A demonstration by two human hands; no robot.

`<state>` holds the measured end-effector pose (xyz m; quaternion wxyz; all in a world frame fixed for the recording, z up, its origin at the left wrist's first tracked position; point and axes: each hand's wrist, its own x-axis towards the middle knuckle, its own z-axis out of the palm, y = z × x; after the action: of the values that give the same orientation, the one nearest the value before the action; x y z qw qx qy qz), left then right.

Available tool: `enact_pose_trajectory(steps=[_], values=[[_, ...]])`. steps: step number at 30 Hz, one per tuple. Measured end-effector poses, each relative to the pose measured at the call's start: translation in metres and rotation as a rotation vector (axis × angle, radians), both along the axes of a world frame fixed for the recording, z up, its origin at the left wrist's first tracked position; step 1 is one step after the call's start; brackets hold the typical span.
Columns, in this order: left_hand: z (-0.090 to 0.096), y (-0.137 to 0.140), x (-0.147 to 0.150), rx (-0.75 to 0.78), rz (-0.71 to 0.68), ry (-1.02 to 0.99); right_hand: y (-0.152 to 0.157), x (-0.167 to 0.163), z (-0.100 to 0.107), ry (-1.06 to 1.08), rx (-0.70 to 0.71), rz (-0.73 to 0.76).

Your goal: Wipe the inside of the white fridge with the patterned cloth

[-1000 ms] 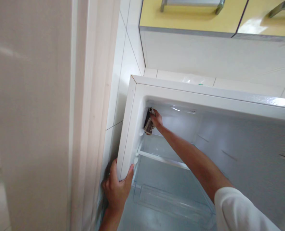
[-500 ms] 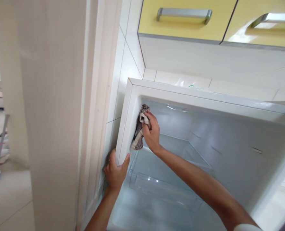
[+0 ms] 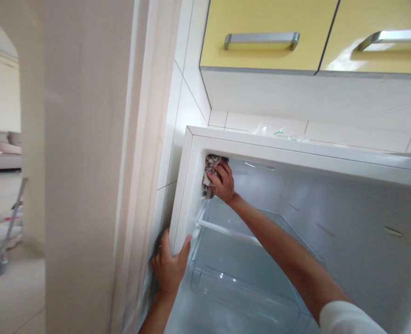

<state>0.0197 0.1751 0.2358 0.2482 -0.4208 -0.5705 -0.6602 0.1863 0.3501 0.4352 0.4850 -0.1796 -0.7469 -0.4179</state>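
Yellow cabinet doors (image 3: pixel 261 18) numbering two, one fridge (image 3: pixel 278 149), two hands (image 3: pixel 170 272) (image 3: pixel 224 183), one cloth (image 3: pixel 210 163)

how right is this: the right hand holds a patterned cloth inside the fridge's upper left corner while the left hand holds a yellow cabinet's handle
The left hand is put in the wrong place: the head view shows it holding the left front edge of the fridge. The right hand does hold a patterned cloth inside the fridge's upper left corner.
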Motion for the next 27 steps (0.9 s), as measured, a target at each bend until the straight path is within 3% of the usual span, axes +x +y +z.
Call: enact_pose_trajectory(steps=[3,5,8,13,20,27], values=[[0.002,-0.001,-0.001,0.052,0.049,0.086,0.029,0.007,0.001,-0.007,0.137,-0.033],[0.004,-0.003,-0.001,0.065,0.054,0.114,0.046,0.01,0.001,-0.007,0.127,-0.064],[0.006,-0.005,-0.001,0.056,0.046,0.121,0.064,0.015,-0.001,-0.001,-0.034,-0.188],[0.006,-0.006,0.0,0.079,0.061,0.137,0.081,0.021,-0.006,-0.084,-0.343,-0.562],[0.003,-0.005,-0.002,0.081,0.044,0.136,0.079,0.03,0.003,-0.138,-0.441,-0.738],[0.002,-0.004,-0.002,0.066,0.032,0.122,0.055,0.118,0.017,0.136,-0.556,-0.929]])
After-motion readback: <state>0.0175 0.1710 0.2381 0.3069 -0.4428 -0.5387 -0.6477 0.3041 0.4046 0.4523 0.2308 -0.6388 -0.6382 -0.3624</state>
